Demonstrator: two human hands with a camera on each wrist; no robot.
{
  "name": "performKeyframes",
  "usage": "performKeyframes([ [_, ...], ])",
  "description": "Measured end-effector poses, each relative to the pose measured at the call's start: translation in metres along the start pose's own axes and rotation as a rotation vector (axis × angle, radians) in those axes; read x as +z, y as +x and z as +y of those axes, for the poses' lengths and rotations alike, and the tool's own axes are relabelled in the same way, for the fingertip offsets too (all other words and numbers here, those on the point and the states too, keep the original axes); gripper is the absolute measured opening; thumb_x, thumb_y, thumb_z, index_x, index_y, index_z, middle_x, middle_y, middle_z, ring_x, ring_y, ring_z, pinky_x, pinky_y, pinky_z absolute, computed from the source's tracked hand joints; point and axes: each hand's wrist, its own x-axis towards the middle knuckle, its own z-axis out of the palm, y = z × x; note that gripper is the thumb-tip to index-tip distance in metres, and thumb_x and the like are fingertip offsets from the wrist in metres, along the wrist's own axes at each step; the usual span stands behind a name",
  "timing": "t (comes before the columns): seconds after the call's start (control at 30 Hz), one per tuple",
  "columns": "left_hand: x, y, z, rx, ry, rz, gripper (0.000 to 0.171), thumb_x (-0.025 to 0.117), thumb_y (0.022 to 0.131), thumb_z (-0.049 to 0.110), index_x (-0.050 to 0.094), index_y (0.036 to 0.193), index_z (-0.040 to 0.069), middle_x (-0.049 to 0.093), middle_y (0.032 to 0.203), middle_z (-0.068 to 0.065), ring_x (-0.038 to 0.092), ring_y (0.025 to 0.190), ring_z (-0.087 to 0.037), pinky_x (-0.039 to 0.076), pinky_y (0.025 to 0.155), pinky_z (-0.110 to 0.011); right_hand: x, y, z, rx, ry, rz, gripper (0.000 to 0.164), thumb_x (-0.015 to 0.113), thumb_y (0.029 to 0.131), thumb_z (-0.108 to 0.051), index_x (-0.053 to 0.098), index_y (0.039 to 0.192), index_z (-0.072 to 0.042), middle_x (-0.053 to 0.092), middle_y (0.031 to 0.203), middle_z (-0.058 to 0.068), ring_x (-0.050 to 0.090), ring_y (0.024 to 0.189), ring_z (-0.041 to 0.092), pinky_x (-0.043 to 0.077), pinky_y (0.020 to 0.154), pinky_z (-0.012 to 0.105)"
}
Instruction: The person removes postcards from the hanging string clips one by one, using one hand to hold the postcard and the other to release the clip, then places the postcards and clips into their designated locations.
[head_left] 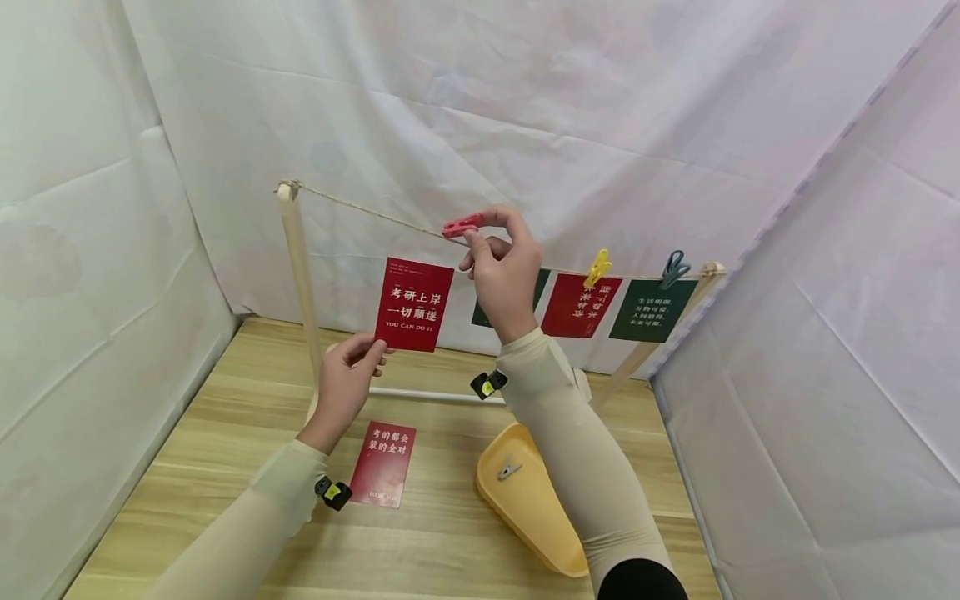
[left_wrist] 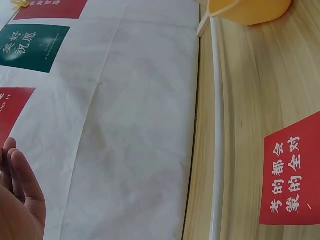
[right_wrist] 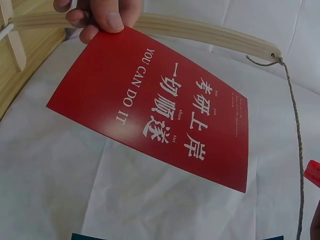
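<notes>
My left hand (head_left: 347, 387) pinches a red card (head_left: 412, 304) with white lettering by its lower left corner. The card stands upright below the twine (head_left: 375, 210), its top edge a little under the line. In my right hand (head_left: 506, 279), thumb and fingers pinch a red clothespin (head_left: 461, 226) right at the twine. Behind that hand hangs a green card (left_wrist: 35, 47), partly hidden in the head view. From the right wrist, the red card's lettered face shows whole, with the left thumb (right_wrist: 112, 17) over its edge.
Further right hang a red card (head_left: 581, 307) under a yellow clothespin (head_left: 598, 268) and a green card (head_left: 652, 310) under a dark teal one (head_left: 674, 269). Wooden posts (head_left: 297, 258) hold the twine. Another red card (head_left: 384, 465) lies on the table near a yellow tray (head_left: 532, 517) holding a grey clothespin (head_left: 509, 469).
</notes>
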Motion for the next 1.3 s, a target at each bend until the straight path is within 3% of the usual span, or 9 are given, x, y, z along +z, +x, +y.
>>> performKeyframes([
  [0.13, 0.003, -0.005, 0.015, -0.015, 0.012, 0.0, 0.024, 0.067, 0.11, 0.012, 0.074, 0.118, -0.009, 0.075, 0.107, -0.03, 0.067, 0.085, -0.017, 0.059, 0.072, -0.019, 0.001, -0.002, 0.0, -0.034, -0.006, -0.011, 0.021, 0.071, 0.106, -0.007, 0.065, 0.126, -0.001, 0.071, 0.114, 0.007, 0.066, 0.062, 0.028, 0.059, 0.059, 0.037],
  [0.33, 0.003, -0.009, 0.017, -0.015, -0.004, -0.003, 0.024, 0.066, 0.111, 0.012, 0.073, 0.119, -0.009, 0.073, 0.108, -0.032, 0.066, 0.085, -0.015, 0.058, 0.072, -0.019, 0.0, -0.005, -0.001, -0.064, -0.002, -0.005, 0.027, 0.071, 0.107, -0.009, 0.064, 0.13, 0.003, 0.07, 0.117, 0.01, 0.066, 0.063, 0.028, 0.061, 0.061, 0.037],
  [0.7, -0.001, -0.007, -0.01, -0.039, -0.012, 0.005, 0.023, 0.068, 0.11, 0.015, 0.075, 0.123, -0.003, 0.076, 0.108, -0.025, 0.066, 0.086, -0.014, 0.059, 0.072, -0.021, -0.005, -0.012, -0.002, -0.067, 0.007, 0.043, 0.027, 0.07, 0.108, -0.011, 0.067, 0.135, -0.004, 0.071, 0.118, 0.007, 0.065, 0.064, 0.026, 0.059, 0.061, 0.033],
  [0.93, -0.004, -0.018, -0.013, -0.051, -0.031, -0.014, 0.028, 0.069, 0.11, 0.021, 0.074, 0.126, -0.001, 0.076, 0.11, -0.023, 0.067, 0.09, -0.016, 0.06, 0.075, -0.022, -0.014, -0.022, 0.0, -0.074, 0.009, 0.067, 0.027, 0.069, 0.108, -0.011, 0.067, 0.134, -0.003, 0.072, 0.116, 0.008, 0.064, 0.064, 0.029, 0.06, 0.064, 0.034],
  [1.13, -0.012, -0.034, -0.019, -0.064, 0.033, -0.003, 0.025, 0.065, 0.111, 0.013, 0.072, 0.125, -0.007, 0.076, 0.109, -0.026, 0.066, 0.087, -0.013, 0.059, 0.072, -0.02, -0.027, -0.034, -0.004, -0.079, -0.02, 0.096, 0.03, 0.07, 0.108, -0.012, 0.066, 0.136, -0.002, 0.071, 0.117, 0.008, 0.066, 0.066, 0.026, 0.061, 0.061, 0.033],
  [1.3, -0.017, -0.043, -0.024, -0.065, 0.019, 0.012, 0.023, 0.067, 0.111, 0.013, 0.073, 0.122, -0.006, 0.076, 0.108, -0.026, 0.068, 0.085, -0.014, 0.059, 0.071, -0.021, -0.034, -0.035, -0.007, -0.084, -0.028, 0.106, 0.031, 0.07, 0.108, -0.013, 0.065, 0.137, -0.001, 0.07, 0.12, 0.006, 0.067, 0.068, 0.023, 0.063, 0.064, 0.035],
])
